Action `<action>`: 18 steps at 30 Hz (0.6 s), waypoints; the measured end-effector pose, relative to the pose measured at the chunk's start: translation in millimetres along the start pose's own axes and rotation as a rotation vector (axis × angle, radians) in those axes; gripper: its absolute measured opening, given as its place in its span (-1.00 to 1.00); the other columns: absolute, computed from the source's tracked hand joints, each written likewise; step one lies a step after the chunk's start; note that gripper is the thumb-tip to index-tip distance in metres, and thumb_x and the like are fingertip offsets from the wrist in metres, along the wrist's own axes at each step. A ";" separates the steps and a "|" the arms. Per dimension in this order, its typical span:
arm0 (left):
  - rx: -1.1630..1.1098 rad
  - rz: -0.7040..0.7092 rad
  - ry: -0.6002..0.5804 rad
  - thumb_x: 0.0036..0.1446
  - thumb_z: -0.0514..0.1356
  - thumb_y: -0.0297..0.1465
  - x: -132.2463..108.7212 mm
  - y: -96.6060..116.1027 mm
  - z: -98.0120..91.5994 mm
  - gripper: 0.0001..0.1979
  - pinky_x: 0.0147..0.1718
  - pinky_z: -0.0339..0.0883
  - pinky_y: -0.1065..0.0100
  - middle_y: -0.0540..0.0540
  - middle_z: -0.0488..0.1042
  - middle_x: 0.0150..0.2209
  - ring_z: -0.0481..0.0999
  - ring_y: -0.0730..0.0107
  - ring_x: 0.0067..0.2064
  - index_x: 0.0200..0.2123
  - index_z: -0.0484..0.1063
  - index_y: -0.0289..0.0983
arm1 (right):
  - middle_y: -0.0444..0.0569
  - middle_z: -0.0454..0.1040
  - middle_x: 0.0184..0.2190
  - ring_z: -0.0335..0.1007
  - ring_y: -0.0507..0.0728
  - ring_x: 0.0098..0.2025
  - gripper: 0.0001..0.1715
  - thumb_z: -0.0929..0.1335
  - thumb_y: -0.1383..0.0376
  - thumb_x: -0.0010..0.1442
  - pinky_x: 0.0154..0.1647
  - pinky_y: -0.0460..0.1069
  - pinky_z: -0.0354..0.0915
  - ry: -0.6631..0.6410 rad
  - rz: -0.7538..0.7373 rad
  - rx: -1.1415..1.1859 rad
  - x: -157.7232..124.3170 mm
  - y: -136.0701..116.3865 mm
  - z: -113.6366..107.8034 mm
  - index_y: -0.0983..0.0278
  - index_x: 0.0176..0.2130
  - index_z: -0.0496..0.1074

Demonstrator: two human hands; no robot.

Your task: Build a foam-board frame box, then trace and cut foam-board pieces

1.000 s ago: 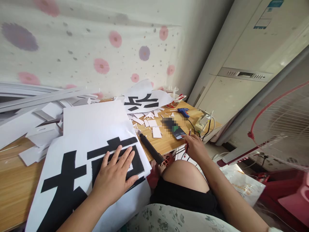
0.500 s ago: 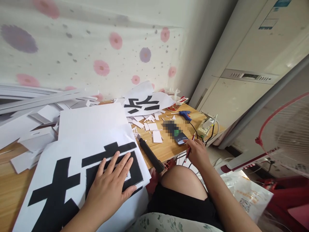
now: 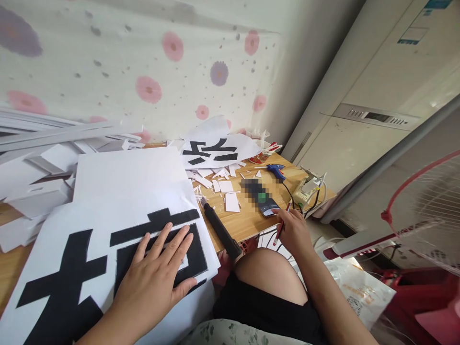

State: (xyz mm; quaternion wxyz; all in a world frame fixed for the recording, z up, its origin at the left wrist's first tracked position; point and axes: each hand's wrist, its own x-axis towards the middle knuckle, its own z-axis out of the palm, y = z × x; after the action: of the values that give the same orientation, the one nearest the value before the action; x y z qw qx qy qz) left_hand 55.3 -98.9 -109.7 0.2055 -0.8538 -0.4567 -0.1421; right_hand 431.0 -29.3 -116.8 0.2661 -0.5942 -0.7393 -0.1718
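Note:
My left hand [image 3: 154, 278] lies flat with fingers spread on a large white sheet [image 3: 118, 211] printed with a big black character [image 3: 72, 268]. My right hand [image 3: 293, 230] is closed round a red pen [image 3: 282, 224] at the table's right front edge, its fingers touching a phone [image 3: 264, 199] that lies on the wood. A black cylindrical tool [image 3: 220, 229] lies on the table between my two hands.
White foam boards [image 3: 43, 158] pile up at the left. A second printed sheet [image 3: 215, 148], paper scraps [image 3: 226, 184], a blue glue gun [image 3: 275, 168] and a power strip [image 3: 307, 189] lie at the back right. A fan [image 3: 427, 211] and an air conditioner [image 3: 373, 96] stand at the right.
The view has shifted slightly rightward, so the sheet sits lower and further left. Both hands keep their places on the sheet and by the phone.

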 end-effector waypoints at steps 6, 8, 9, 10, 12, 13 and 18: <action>0.009 -0.011 -0.026 0.24 -0.05 0.04 0.2 1.0 -2.4 -0.32 0.20 -0.10 -0.14 -0.02 0.16 0.34 0.14 -0.12 0.32 0.30 0.16 -0.22 | -0.02 0.59 -0.29 0.36 0.22 -0.28 -0.75 0.23 0.53 0.04 -0.19 0.08 0.26 0.007 -0.014 0.003 -0.3 1.8 0.7 0.20 -0.43 0.34; 0.000 -0.014 -0.024 0.24 -0.06 0.05 0.2 1.3 -3.0 -0.31 0.20 -0.10 -0.14 -0.03 0.15 0.34 0.13 -0.12 0.32 0.29 0.17 -0.23 | -0.01 0.60 -0.29 0.35 0.22 -0.28 -0.75 0.23 0.52 0.04 -0.19 0.09 0.26 0.013 -0.019 -0.002 -0.1 2.4 1.1 0.20 -0.41 0.34; -0.005 -0.022 -0.028 0.24 -0.06 0.05 0.1 1.5 -3.1 -0.31 0.21 -0.11 -0.14 -0.02 0.15 0.34 0.12 -0.11 0.33 0.29 0.17 -0.22 | -0.01 0.60 -0.29 0.35 0.23 -0.28 -0.75 0.23 0.53 0.03 -0.19 0.09 0.26 0.013 -0.021 -0.005 0.0 2.7 1.2 0.20 -0.40 0.35; -0.012 -0.029 -0.032 0.25 -0.07 0.05 0.0 1.8 -3.2 -0.31 0.21 -0.11 -0.13 -0.02 0.15 0.34 0.11 -0.10 0.33 0.30 0.17 -0.21 | -0.02 0.60 -0.30 0.35 0.23 -0.28 -0.74 0.23 0.53 0.01 -0.19 0.09 0.26 0.011 -0.021 -0.008 0.1 2.9 1.2 0.20 -0.39 0.35; -0.032 -0.053 -0.035 0.24 -0.08 0.07 -0.4 2.4 -3.0 -0.31 0.23 -0.12 -0.11 0.01 0.15 0.34 0.11 -0.07 0.34 0.29 0.17 -0.19 | -0.02 0.60 -0.30 0.35 0.23 -0.28 -0.72 0.23 0.54 -0.02 -0.19 0.09 0.26 -0.001 -0.019 -0.012 0.2 3.1 1.0 0.20 -0.38 0.36; -0.040 -0.066 -0.033 0.24 -0.08 0.07 -0.6 2.6 -2.8 -0.32 0.24 -0.13 -0.10 0.03 0.16 0.34 0.11 -0.05 0.34 0.29 0.17 -0.17 | -0.03 0.60 -0.30 0.35 0.23 -0.28 -0.71 0.23 0.55 -0.03 -0.19 0.09 0.25 -0.006 -0.019 -0.013 0.3 3.2 0.8 0.20 -0.37 0.35; -0.030 -0.041 -0.017 0.24 -0.05 0.05 -0.8 2.5 -1.9 -0.31 0.22 -0.12 -0.13 -0.01 0.16 0.34 0.11 -0.08 0.34 0.30 0.16 -0.21 | -0.01 0.60 -0.27 0.34 0.23 -0.28 -0.72 0.21 0.55 -0.03 -0.23 0.08 0.26 -0.010 -0.011 -0.019 0.6 2.9 0.3 0.20 -0.41 0.33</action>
State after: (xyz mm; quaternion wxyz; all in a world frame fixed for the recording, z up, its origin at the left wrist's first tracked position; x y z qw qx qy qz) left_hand 56.8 -101.7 -109.0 0.1856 -0.8485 -0.4737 -0.1458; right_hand 433.7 -28.0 -116.8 0.2557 -0.5934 -0.7423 -0.1775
